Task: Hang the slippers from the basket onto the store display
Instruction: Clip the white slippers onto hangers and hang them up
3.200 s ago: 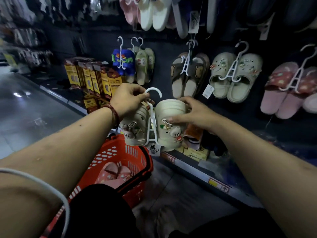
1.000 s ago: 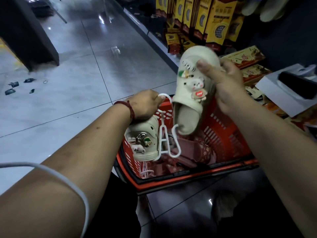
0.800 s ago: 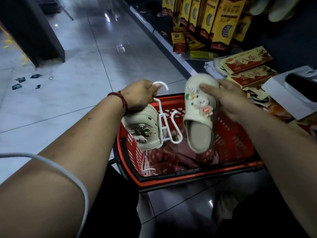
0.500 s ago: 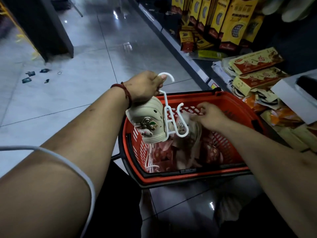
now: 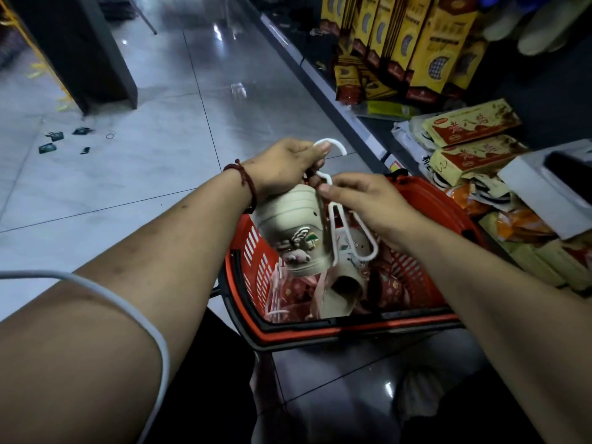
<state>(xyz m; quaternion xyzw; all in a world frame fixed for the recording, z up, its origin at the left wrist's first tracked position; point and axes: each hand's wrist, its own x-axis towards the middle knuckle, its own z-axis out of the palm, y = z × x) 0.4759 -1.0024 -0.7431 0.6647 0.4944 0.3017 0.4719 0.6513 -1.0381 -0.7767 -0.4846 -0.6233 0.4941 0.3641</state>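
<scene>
Head view: a person leans over a red basket [image 5: 352, 331] that sits on the grey floor [image 5: 144, 174], next to a low shelf [image 5: 362, 123] on the right.
Left hand [image 5: 282, 168]: its fingers are curled tight round the top of the white hanger [image 5: 333, 232], just under the hook.
Right hand [image 5: 365, 200]: its thumb and first finger pinch the thin neck of the hanger, right beside the left hand. The other fingers are loosely bent.
Cream slipper [image 5: 291, 229]: it hangs on the left side of the hanger, above the basket, with little charms on top.
Second cream slipper [image 5: 346, 283]: it lies inside the basket, under the hanger.
Basket: it also holds red-pink slippers [image 5: 394, 286], and another hanger [image 5: 276, 293] by its left wall.
Shelf: yellow boxes [image 5: 432, 46] stand at the far end, and flat packs [image 5: 471, 123] lie nearer.
Left wrist: it wears a red string band [image 5: 246, 181].
</scene>
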